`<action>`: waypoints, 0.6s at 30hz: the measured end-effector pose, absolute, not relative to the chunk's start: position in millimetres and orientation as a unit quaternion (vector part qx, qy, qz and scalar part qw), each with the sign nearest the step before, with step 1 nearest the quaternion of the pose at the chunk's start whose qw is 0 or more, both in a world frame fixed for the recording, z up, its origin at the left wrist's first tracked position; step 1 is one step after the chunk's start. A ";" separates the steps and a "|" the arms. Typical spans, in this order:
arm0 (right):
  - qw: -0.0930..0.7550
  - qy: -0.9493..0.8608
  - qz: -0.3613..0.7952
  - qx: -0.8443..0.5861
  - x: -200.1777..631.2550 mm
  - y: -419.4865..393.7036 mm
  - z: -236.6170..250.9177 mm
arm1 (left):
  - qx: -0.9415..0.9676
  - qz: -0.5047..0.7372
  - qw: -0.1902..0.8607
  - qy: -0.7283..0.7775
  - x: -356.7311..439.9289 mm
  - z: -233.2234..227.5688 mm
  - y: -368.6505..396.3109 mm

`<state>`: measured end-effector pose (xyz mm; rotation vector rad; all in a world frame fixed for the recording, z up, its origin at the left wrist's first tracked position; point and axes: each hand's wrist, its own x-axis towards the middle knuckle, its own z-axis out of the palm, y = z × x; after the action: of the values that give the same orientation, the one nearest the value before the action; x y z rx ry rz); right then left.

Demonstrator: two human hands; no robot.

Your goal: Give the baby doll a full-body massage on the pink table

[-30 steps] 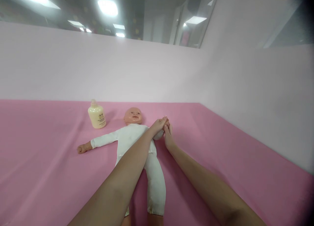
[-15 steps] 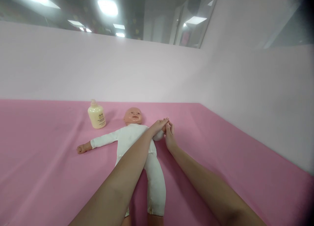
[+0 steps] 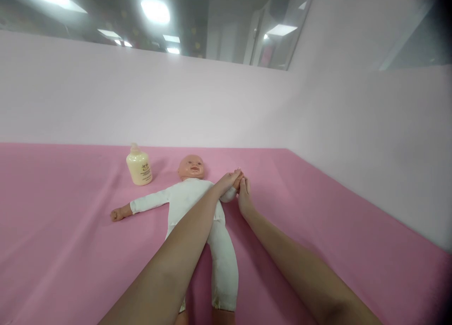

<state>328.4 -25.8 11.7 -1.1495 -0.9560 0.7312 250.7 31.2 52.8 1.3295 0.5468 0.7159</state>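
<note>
A baby doll (image 3: 192,193) with a white cloth body lies face up on a pink surface. My left hand (image 3: 229,180) reaches across its chest and grips the doll's hand (image 3: 239,180) on the right side. From the right, my right hand (image 3: 245,198) closes on that same doll hand, its fingers against it. Most of the doll's hand is covered by my fingers. The doll's other arm (image 3: 148,201) lies stretched out to the left. My left forearm hides part of the doll's body and one leg.
A pale yellow pump bottle (image 3: 140,167) stands upright to the left of the doll's head. The pink cover (image 3: 63,249) meets a white wall (image 3: 141,99) at the back and along the right. Above the back wall is a glass pane (image 3: 219,24) with light reflections.
The fingers of both hands have shifted slightly around the doll's hand, more of which shows now. The doll's body and the bottle have stayed in place.
</note>
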 end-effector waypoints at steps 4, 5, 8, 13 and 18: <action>0.669 -0.427 0.328 -0.513 329.3 -25.1 10.4 | 0.599 0.320 0.694 0.240 250.6 52.3 31.1; 0.667 -0.425 0.329 -0.517 330.1 -24.5 9.8 | 0.596 0.321 0.696 0.240 250.7 52.4 30.9; 0.665 -0.423 0.316 -0.528 332.5 -22.2 8.0 | 0.585 0.325 0.702 0.245 251.4 52.3 30.6; 0.676 -0.423 0.294 -0.527 333.3 -19.7 7.9 | 0.589 0.322 0.705 0.228 252.9 47.5 33.9; 0.684 -0.410 0.295 -0.527 333.1 -19.1 9.4 | 0.589 0.318 0.705 0.233 253.4 46.1 36.3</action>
<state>333.1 -19.1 9.4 -1.1809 -0.9183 0.6616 253.4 36.3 46.1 1.3106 0.5188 0.7071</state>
